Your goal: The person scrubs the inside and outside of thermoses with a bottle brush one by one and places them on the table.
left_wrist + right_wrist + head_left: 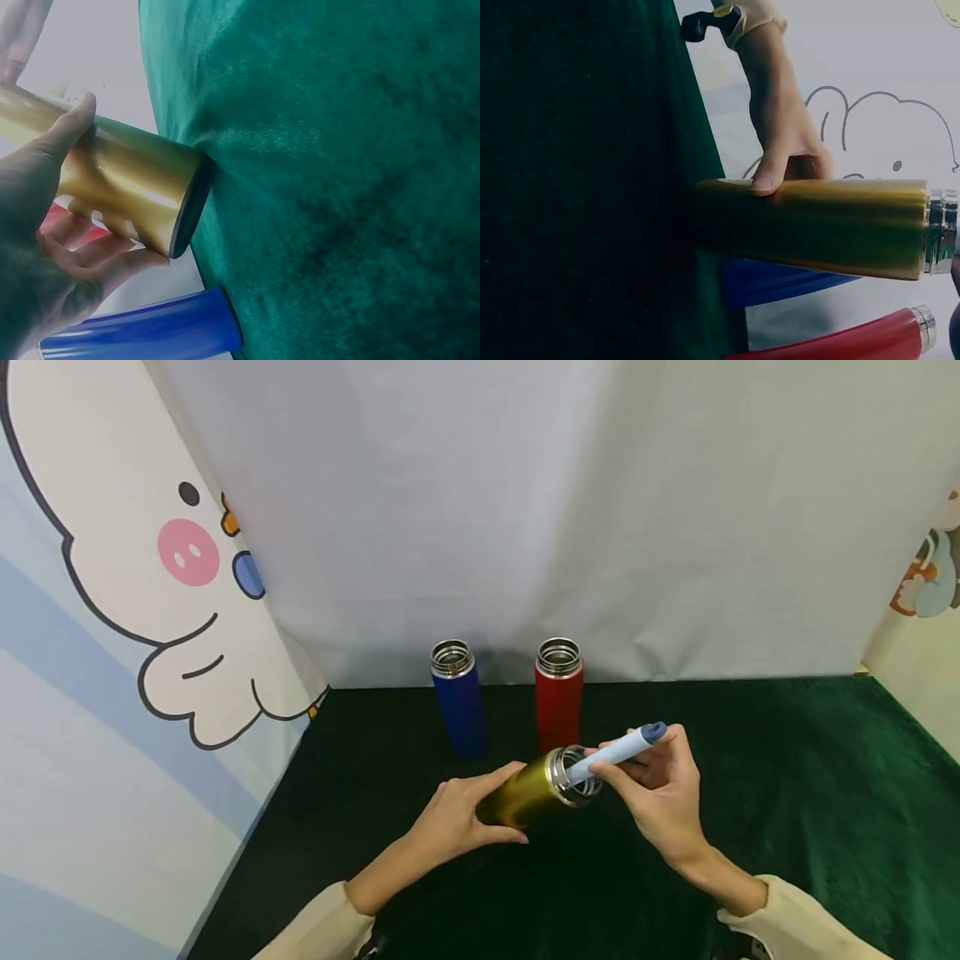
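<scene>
The gold bottle (522, 793) was held tilted over the near-middle of the green cloth (795, 793), its open steel neck (556, 776) turned up toward the person's right. From where I stood I couldn't tell whether its base touched the cloth. A pale blue stick (611, 758) with a darker blue end slanted into the mouth, its lower tip inside the neck and its dark end sticking out. The left hand (465, 812) was wrapped around the bottle's lower body, thumb on the near side, fingers behind. The right hand (666, 797) pinched the stick between thumb and fingers, just beside the neck. Farther back stood a blue bottle (460, 714) and, to its right, a red bottle (559, 706), both upright and uncapped; the gold one partly hid the red one's foot. Behind them hung a pale grey sheet (420, 510), and on the left a panel showed a white cartoon figure (97, 518).
</scene>
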Action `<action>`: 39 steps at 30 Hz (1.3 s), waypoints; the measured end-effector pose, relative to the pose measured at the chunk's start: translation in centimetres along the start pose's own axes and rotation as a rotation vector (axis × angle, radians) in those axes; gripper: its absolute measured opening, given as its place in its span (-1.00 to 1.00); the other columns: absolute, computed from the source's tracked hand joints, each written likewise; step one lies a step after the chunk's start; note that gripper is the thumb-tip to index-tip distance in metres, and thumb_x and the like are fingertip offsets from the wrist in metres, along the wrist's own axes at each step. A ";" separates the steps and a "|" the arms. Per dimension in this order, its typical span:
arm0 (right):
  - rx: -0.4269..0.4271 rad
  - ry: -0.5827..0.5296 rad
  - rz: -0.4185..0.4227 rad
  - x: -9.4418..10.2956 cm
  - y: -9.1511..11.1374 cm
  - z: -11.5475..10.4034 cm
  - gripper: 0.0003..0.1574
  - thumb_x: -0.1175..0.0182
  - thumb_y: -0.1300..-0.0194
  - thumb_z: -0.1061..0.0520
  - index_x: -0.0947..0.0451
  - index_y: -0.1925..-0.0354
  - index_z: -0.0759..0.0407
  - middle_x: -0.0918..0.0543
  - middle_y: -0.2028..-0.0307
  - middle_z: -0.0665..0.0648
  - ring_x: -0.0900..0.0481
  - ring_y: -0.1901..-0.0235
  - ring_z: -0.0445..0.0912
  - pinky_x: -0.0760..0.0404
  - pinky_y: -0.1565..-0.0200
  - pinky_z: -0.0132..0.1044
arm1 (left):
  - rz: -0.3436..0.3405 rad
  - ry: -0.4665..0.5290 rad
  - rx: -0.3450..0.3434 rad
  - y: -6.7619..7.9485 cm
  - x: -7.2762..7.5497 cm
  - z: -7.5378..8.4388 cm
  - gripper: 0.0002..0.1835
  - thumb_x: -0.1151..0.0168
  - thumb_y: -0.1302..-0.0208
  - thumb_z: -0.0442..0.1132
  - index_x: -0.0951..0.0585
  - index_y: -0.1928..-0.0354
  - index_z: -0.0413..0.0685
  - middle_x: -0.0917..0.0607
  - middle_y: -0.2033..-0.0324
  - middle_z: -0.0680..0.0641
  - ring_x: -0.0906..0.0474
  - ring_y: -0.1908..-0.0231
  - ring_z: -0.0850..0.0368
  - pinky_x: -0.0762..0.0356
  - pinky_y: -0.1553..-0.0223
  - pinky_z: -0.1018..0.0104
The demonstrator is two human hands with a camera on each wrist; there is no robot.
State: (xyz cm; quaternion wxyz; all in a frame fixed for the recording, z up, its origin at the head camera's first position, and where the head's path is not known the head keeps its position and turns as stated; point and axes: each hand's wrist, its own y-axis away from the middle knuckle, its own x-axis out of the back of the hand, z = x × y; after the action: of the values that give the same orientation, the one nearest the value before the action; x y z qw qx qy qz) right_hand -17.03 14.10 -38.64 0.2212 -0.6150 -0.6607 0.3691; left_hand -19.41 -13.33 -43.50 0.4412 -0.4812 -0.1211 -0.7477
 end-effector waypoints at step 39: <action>0.064 -0.177 0.119 4.7 -3.3 -2.9 -0.50 -0.13 -0.10 0.78 -0.34 0.07 0.45 -0.73 0.21 0.36 -0.81 0.22 0.08 -0.79 0.23 -0.19 | 0.019 -0.089 0.023 -0.5 -0.3 0.7 -0.10 -0.58 -0.05 0.14 -0.39 -0.46 0.30 -0.76 -0.07 0.00 -0.72 0.13 0.20 -0.72 0.07 0.25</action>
State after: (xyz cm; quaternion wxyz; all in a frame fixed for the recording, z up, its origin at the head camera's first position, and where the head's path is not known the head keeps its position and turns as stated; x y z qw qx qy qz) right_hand -17.69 19.40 -35.10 0.1590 -0.6107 -0.6279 0.4555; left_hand -19.34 -12.45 -43.27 0.4478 -0.5102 -0.1446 -0.7199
